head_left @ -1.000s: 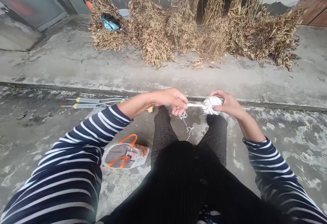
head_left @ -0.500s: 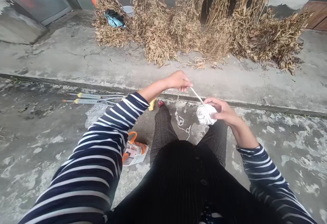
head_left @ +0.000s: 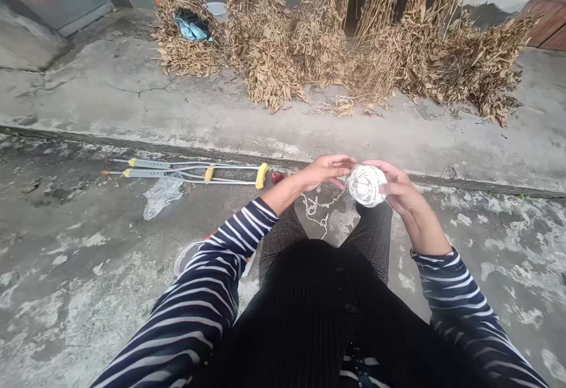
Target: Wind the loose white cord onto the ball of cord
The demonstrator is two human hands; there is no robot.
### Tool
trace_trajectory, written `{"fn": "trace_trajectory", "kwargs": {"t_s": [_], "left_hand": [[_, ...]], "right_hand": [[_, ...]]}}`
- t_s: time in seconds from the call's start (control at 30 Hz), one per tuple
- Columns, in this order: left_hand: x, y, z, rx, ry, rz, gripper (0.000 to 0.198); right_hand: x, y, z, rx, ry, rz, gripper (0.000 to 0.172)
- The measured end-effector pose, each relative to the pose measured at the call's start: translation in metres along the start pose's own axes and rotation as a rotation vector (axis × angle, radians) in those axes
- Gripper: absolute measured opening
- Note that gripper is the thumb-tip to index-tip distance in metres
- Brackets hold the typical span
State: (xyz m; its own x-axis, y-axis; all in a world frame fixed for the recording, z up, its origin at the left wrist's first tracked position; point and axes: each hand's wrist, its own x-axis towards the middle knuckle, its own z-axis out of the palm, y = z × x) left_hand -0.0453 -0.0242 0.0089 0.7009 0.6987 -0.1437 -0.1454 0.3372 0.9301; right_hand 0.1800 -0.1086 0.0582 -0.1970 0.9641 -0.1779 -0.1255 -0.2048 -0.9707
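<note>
A round ball of white cord (head_left: 365, 186) is held up in front of my knees. My right hand (head_left: 401, 192) grips it from the right, fingers over the far side and thumb on the near face. Just to its left is my left hand (head_left: 323, 173), open, fingers stretched toward the ball and thumb apart; I cannot tell whether the fingertips touch it. A loose white strand (head_left: 316, 206) hangs below the left hand in kinks toward the ground between my legs.
A pair of crutches (head_left: 190, 171) lies on the concrete to the left, beside a crumpled clear plastic bag (head_left: 163, 196). A raised concrete step (head_left: 177, 117) runs across ahead. Bundles of dried plants (head_left: 274, 46) lean along the wall. My left sleeve mostly covers a bag by my leg.
My left hand has come down and right to the ball, and its fingers have opened from the pinched cord. The taut stretch of cord is gone. The ball has turned and shifted slightly right.
</note>
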Motion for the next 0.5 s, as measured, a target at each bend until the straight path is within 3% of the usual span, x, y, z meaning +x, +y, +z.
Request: {"fn": "trace_trajectory", "kwargs": {"t_s": [0.13,0.3,0.4,0.5], "left_hand": [[-0.007,-0.001,0.016,-0.023,0.018,0.036,0.048],[-0.006,-0.002,0.014,0.262,0.069,0.069,0.028],[-0.009,0.009,0.013,0.422,0.045,0.11,0.026],[-0.01,0.026,0.011,0.425,-0.005,0.103,0.032]], "right_hand": [[0.003,0.005,-0.001,0.036,0.011,0.056,0.057],[-0.001,0.008,-0.002,0.114,0.034,0.117,0.058],[-0.006,0.007,0.0,0.146,0.024,0.111,0.058],[-0.01,0.002,0.004,0.173,0.005,0.089,0.056]]}}
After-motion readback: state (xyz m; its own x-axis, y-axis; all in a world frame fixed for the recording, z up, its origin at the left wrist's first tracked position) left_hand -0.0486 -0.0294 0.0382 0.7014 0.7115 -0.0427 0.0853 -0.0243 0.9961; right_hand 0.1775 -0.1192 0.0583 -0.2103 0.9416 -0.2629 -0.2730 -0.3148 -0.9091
